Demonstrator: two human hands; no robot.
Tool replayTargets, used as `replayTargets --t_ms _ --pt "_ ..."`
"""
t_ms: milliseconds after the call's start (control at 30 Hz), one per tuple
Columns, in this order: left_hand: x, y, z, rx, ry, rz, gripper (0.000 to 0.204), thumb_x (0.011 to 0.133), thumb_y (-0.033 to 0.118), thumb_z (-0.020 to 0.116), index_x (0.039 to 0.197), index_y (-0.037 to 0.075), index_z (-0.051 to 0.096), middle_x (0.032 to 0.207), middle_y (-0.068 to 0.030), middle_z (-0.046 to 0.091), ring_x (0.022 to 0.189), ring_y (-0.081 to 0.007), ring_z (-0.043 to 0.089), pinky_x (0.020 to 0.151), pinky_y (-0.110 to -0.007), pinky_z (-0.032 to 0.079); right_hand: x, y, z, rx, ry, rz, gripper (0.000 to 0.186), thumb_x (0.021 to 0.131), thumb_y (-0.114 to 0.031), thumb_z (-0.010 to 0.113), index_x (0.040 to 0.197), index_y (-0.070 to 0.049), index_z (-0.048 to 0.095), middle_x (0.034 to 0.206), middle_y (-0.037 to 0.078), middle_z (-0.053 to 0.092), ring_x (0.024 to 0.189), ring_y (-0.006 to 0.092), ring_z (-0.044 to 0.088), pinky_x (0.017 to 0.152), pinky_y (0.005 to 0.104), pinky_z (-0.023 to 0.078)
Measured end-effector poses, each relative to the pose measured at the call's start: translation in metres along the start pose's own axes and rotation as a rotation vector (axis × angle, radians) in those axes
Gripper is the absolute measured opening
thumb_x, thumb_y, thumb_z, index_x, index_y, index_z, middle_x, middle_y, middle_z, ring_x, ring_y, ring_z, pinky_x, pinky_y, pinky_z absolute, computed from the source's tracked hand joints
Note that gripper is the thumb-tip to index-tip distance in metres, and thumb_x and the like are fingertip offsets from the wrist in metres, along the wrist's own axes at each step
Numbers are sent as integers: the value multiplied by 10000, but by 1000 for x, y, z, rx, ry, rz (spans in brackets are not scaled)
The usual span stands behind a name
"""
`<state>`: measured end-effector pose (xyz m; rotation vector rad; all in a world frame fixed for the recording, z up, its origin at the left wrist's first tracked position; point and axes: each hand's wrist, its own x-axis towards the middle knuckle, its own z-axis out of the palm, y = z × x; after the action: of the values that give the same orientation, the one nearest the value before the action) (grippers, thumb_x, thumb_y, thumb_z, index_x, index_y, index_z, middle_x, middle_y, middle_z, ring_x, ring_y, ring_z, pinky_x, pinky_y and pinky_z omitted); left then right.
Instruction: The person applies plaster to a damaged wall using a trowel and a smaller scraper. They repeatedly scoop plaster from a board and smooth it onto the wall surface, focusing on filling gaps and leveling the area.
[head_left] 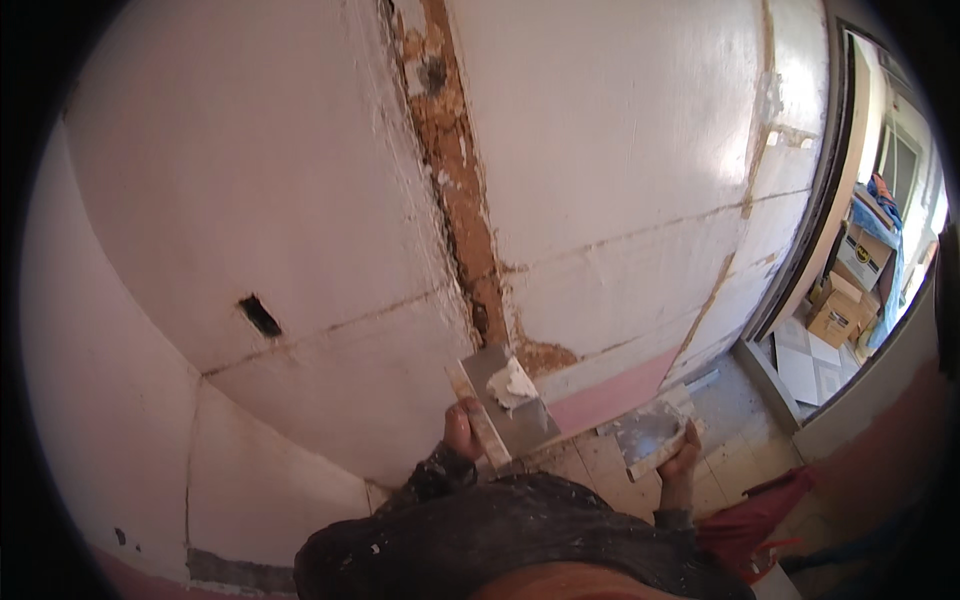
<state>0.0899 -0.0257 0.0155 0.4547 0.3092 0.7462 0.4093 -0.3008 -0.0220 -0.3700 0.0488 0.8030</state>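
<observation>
My left hand (460,428) is closed round the pale wooden back of a wide putty knife (523,432). A lump of white plaster (512,384) sits on its grey metal blade, just below the lower end of a rough channel (462,190) in the wall. Out to the right, my right hand (683,452) grips a second wide putty knife (648,432) by its edge, its blade smeared with pale residue. The fingers of both hands are partly hidden behind the tools. The two blades are apart from each other.
White wall panels (610,110) with cracked seams rise ahead. A rectangular hole (260,315) opens in the left panel. At the right, a doorway shows cardboard boxes (843,310) beyond it. Red cloth (765,515) hangs or lies at lower right, over the tiled floor (745,463).
</observation>
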Motion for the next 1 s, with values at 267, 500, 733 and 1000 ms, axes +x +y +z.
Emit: replayTargets --t_ms 267,500,733,1000 --pt "-47 3 26 46 110 139 189 808 201 524 908 46 566 885 -108 623 812 -258 636 755 -405 547 15 33 -35 -82 155 271 515 896 -165 516 1360 17 388 1335 202 483 1256 384 451 1076 556 352" --pt "-78 18 79 -33 216 168 443 795 239 533 1159 -13 553 989 -148 637 878 -291 638 823 -441 531 23 55 -18 -124 -18 508 536 875 -144 525 1362 24 380 1329 193 499 1237 368 477 1090 533 346" --pt "-122 43 86 -81 240 422 415 941 318 514 1229 20 516 1121 -138 615 1016 -294 611 908 -461 498 34 105 24 -338 -105 637 406 865 -123 544 1239 20 475 1137 148 580 1095 320 558 1003 488 437" --pt "-148 66 44 -166 287 549 402 970 288 501 1278 30 483 1185 -135 590 1091 -289 582 966 -460 465 21 127 26 -461 -49 581 402 864 -125 537 1237 12 479 1151 143 570 1097 323 554 983 491 449"
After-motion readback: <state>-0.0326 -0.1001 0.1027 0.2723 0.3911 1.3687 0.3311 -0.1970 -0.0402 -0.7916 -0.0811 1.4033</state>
